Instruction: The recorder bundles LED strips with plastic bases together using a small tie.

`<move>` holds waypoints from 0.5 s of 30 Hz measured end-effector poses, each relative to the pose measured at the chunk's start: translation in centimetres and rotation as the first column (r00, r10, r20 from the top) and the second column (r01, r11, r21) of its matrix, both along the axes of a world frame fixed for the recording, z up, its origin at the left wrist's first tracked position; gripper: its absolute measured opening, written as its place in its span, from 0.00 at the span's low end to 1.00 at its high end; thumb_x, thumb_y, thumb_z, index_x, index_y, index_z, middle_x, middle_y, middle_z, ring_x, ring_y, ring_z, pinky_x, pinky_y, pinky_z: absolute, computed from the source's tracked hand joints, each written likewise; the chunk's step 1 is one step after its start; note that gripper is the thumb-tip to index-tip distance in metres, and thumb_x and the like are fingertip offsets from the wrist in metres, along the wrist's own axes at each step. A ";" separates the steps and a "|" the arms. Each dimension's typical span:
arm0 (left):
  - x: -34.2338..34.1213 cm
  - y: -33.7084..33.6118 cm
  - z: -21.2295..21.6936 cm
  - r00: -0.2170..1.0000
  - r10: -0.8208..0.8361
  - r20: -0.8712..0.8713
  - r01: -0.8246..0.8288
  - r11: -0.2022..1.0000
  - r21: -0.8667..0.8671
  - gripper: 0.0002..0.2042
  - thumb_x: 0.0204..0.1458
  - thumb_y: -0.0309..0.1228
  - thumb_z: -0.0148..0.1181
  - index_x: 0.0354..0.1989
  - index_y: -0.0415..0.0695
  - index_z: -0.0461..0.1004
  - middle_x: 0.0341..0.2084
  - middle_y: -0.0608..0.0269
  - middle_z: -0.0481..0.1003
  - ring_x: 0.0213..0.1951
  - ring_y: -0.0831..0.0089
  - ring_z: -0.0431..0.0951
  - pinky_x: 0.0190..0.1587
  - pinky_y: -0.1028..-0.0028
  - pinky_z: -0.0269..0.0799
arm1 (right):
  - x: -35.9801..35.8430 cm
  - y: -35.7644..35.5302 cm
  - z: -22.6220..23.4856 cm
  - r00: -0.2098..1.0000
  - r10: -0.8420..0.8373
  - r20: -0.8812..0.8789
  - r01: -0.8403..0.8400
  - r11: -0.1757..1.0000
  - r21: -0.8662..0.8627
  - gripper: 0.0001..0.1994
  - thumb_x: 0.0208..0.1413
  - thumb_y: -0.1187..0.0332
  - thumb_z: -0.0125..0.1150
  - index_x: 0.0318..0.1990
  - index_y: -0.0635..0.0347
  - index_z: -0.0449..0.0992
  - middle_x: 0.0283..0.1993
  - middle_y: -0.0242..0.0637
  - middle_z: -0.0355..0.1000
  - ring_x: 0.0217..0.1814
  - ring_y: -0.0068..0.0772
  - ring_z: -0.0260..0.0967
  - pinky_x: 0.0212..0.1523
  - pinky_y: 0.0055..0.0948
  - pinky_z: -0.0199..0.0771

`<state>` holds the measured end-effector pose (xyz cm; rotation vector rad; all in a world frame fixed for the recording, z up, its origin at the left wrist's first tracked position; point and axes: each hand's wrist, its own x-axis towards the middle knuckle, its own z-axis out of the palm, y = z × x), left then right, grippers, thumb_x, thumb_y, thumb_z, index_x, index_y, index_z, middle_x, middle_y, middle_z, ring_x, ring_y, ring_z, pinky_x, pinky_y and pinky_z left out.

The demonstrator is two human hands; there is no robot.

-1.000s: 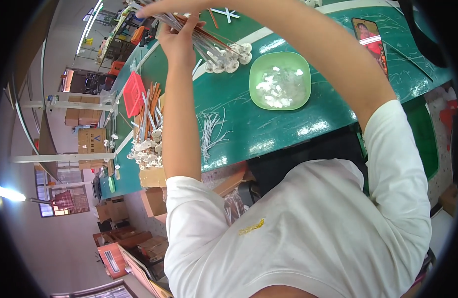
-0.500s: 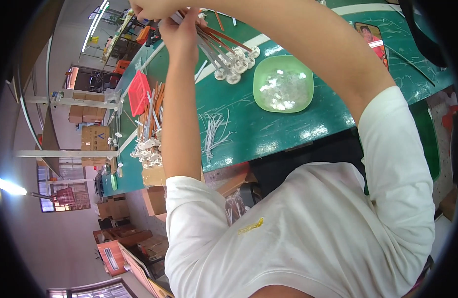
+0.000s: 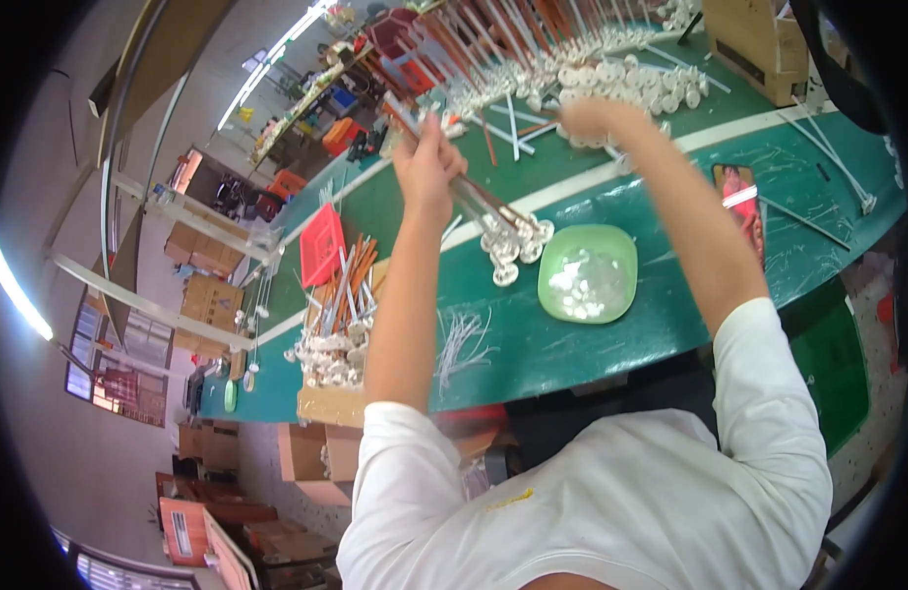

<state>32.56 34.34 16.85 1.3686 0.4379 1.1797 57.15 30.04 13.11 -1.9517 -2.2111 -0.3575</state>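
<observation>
My left hand [image 3: 429,169] is closed around a bundle of thin brown and grey rods [image 3: 488,205]. White round discs [image 3: 518,246] cap the lower ends of the rods, close to the green bowl. Farther right, my right hand [image 3: 597,123] reaches over the table beside a pile of white discs [image 3: 636,84]. It is blurred by motion and its fingers look curled; whether it holds anything cannot be made out. A light green bowl [image 3: 588,313] of small clear, shiny pieces stands on the green table [image 3: 533,366] between my forearms.
At left, a cardboard box [image 3: 326,405] holds more disc-ended rods, near a red basket [image 3: 322,246]. White ties [image 3: 464,344] lie by my left forearm. Many rods stand upright [image 3: 513,39] at the back. A phone [image 3: 739,211] and loose rods [image 3: 808,221] lie at right.
The view has shifted, showing more of the table's far side. My hands were close together at the bundle; now my right hand is apart to the right, while the left keeps the rods.
</observation>
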 end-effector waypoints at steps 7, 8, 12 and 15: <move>0.6 -4.3 4.6 0.977 0.040 -0.211 0.036 0.938 0.345 0.12 0.60 0.34 0.56 0.25 0.44 0.70 0.12 0.72 0.64 0.13 0.84 0.57 0.19 0.78 0.54 | -4.8 -4.5 1.4 0.982 -0.128 0.139 0.105 0.981 0.162 0.11 0.47 0.67 0.62 0.41 0.49 0.78 0.40 0.36 0.76 0.53 0.41 0.70 0.53 0.57 0.66; 0.8 -5.7 5.2 0.977 0.031 -0.209 0.046 0.936 0.350 0.12 0.60 0.34 0.56 0.25 0.44 0.70 0.12 0.72 0.64 0.13 0.84 0.57 0.19 0.78 0.54 | -6.0 -5.0 2.1 0.981 -0.114 0.159 0.088 0.982 0.167 0.10 0.47 0.66 0.62 0.39 0.48 0.79 0.40 0.35 0.75 0.53 0.41 0.69 0.54 0.59 0.63; 3.0 -10.9 6.3 0.715 0.298 -0.632 0.284 0.703 0.653 0.18 0.54 0.40 0.62 0.48 0.41 0.76 0.23 0.57 0.78 0.25 0.70 0.76 0.33 0.70 0.71 | -8.4 -5.5 3.1 0.980 -0.036 0.197 -0.026 0.952 0.305 0.08 0.50 0.64 0.59 0.37 0.49 0.80 0.39 0.34 0.75 0.57 0.41 0.66 0.57 0.58 0.61; 3.3 -12.0 6.2 0.638 0.318 -0.702 0.398 0.644 0.653 0.17 0.54 0.40 0.62 0.49 0.45 0.76 0.28 0.61 0.77 0.32 0.70 0.75 0.39 0.70 0.71 | -9.8 -6.8 5.3 0.962 -0.028 0.272 0.015 0.999 0.050 0.13 0.55 0.59 0.52 0.46 0.47 0.77 0.47 0.33 0.74 0.62 0.41 0.61 0.63 0.53 0.54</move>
